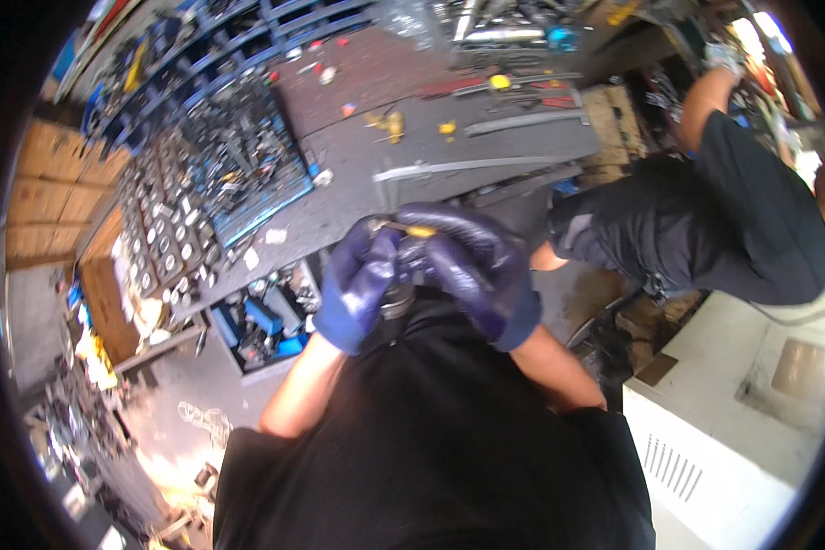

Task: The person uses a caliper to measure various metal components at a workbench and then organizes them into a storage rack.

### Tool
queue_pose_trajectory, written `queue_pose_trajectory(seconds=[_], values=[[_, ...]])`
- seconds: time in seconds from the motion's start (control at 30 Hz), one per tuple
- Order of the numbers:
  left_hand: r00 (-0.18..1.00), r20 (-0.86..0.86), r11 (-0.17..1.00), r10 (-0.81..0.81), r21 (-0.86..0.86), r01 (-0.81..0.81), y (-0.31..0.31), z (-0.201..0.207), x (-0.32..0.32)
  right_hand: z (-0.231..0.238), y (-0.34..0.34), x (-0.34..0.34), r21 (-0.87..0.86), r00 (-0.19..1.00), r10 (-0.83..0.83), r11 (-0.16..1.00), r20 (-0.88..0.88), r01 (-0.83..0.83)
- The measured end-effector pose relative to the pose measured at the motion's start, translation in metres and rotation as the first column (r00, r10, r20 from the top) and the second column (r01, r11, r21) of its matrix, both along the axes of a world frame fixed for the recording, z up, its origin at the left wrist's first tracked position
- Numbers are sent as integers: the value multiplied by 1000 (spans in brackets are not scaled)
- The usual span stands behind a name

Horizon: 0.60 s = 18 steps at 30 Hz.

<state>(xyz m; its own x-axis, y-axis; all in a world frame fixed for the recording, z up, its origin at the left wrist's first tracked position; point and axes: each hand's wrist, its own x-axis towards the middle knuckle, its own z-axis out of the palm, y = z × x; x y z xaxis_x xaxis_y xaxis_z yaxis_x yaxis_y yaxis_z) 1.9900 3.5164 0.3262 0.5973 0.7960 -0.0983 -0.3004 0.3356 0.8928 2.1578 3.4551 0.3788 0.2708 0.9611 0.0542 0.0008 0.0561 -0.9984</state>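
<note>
I've got two hands in shiny purple-coated gloves, left hand (362, 280) and right hand (472, 261), one thin yellow-handled tool (420, 231), one grey-topped bench (344, 203), one blue tray (264, 216) of dark metal bits (247, 156) (way too jumbled to count), one black-clad co-worker (669, 220).

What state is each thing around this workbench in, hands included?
Yellow-handled tool: held above the workbench's near edge
Left hand: gloved, fingers curled; grip unclear
Right hand: gloved, fingers closed on the tool
Drawer: open, loaded with parts
Blue tray: heaped with dark parts
Workbench: cluttered
</note>
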Motion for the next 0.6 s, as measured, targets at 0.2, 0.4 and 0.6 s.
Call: queue_pose_trajectory(seconds=[0.2, 0.4, 0.6], values=[[946, -323, 997, 30, 71, -7, 8, 1, 2, -4, 5, 0, 114, 904, -148, 987, 402, 111], [960, -279, 1000, 11, 27, -4, 9, 0, 6, -15, 0, 14, 133, 974, -11, 991, 226, -20], [965, -263, 1000, -10, 22, 16, 10, -9, 3, -34, 8, 11, 200, 999, 36, 979, 39, -43]])
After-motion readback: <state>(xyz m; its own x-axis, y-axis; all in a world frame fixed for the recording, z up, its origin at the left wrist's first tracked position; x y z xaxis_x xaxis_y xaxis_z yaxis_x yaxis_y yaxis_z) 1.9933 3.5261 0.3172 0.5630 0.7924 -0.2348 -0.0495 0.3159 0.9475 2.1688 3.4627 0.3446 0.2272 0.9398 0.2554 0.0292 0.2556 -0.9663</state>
